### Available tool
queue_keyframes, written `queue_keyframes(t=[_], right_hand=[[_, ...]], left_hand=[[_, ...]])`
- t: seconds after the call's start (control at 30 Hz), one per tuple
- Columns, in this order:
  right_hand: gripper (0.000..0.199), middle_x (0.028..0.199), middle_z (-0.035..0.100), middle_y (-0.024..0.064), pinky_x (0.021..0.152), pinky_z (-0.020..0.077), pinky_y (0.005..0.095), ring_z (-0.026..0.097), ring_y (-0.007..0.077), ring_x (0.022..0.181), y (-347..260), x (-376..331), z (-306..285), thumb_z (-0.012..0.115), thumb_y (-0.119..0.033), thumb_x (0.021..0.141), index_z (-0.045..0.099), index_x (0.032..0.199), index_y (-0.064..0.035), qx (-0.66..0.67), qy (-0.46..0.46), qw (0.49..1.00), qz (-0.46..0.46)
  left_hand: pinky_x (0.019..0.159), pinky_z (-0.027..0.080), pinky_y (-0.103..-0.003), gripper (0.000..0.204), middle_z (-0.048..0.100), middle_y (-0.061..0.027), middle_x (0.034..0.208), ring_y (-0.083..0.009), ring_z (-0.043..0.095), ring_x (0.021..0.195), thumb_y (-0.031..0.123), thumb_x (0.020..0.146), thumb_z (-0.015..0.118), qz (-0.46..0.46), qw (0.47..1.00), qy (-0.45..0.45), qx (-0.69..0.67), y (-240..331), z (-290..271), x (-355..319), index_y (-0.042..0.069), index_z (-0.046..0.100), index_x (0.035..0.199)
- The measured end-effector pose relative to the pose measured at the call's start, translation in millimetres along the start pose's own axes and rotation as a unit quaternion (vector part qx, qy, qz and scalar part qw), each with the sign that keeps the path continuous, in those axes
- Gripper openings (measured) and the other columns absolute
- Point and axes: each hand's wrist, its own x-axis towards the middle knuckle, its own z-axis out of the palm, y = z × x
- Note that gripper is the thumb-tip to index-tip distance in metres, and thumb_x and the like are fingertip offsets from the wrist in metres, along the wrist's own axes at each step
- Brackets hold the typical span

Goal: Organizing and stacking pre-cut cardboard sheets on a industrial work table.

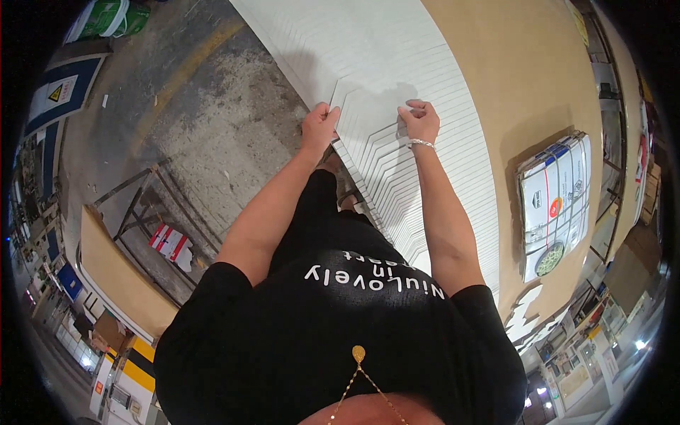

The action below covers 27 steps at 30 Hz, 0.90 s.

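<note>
Many thin white cardboard sheets lie fanned in overlapping steps on the table in front of me. My left hand is closed at their left edge, with thumb and fingers pinching a white sheet there. Over the middle of the fan, my right hand has its fingers bent toward the thumb beside the stepped sheet edges. Whether a sheet sits between those fingertips cannot be made out. A bracelet circles the right wrist.
Brown board covers the table's right part, where a strapped bundle of printed white sheets lies. Left of the table is worn concrete floor, with a metal frame cart on it. A green-and-white bag stands at the far left.
</note>
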Motion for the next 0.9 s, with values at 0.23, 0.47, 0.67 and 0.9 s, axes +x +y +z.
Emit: queue_keyframes(t=[0.23,0.47,0.67,0.9], right_hand=[[0.027,0.072,0.065,0.0067,0.065,0.0499,0.0322,0.062,0.0193,0.066,-6,-1,5,0.078,-0.024,0.065,0.066,0.081,-0.0067,-0.041,0.034,0.999,-0.002],[0.026,0.078,0.065,0.0104,0.069,0.0496,0.0326,0.062,0.0204,0.075,3,-18,-24,0.068,-0.028,0.077,0.068,0.092,-0.006,0.014,0.029,0.995,-0.094],[0.024,0.084,0.061,0.0145,0.071,0.0463,0.0363,0.057,0.0268,0.076,42,-64,-60,0.06,-0.022,0.083,0.068,0.098,-0.0052,-0.14,0.018,0.981,-0.135],[0.03,0.093,0.059,0.0151,0.081,0.0435,0.0395,0.053,0.0323,0.089,52,-80,-53,0.058,-0.016,0.082,0.062,0.109,-0.0038,-0.133,0.028,0.976,-0.173]], left_hand=[[0.046,0.05,-0.027,0.026,0.049,0.0017,0.061,-0.0057,0.049,0.056,0.023,0.086,0.061,0.004,1.0,0.004,0.0,-4,0,3,0.005,0.05,0.069],[0.057,0.051,-0.03,0.018,0.056,-0.003,0.071,-0.0111,0.055,0.06,0.02,0.086,0.059,0.002,0.998,0.05,0.045,8,1,-33,0.003,0.053,0.089],[0.072,0.05,-0.028,0.022,0.058,-0.0054,0.092,-0.0161,0.059,0.082,0.014,0.086,0.057,-0.234,0.959,-0.117,-0.103,-13,12,-119,0.003,0.051,0.104],[0.084,0.047,-0.031,0.034,0.054,-0.0098,0.105,-0.0197,0.056,0.096,0.02,0.087,0.057,-0.286,0.945,-0.126,-0.099,-33,32,-120,0.0,0.049,0.112]])
